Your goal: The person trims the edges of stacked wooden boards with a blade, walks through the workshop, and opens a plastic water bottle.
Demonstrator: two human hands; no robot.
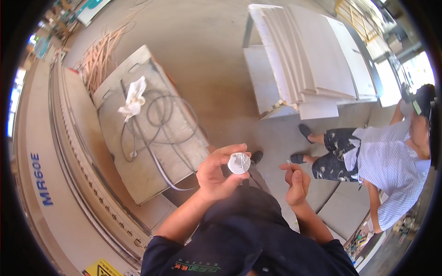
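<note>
White round disc (239, 163) sits at 2 o'clock of the nearer left hand (214, 178), thumb and fingers pinching its rim, no clear long axis, and at 9 o'clock from the right hand's (297, 186) half-curled fingers, can't tell if gripping.

At frame centre, your left hand (220, 173) hid part of the rim of the white disc (239, 163); the markings on its face were blurred. Right of centre, the pale speck (289, 162) at your right hand (297, 185) was too small to identify. The frame's lower edge cut off the yellow label (102, 268) at lower left.
</note>
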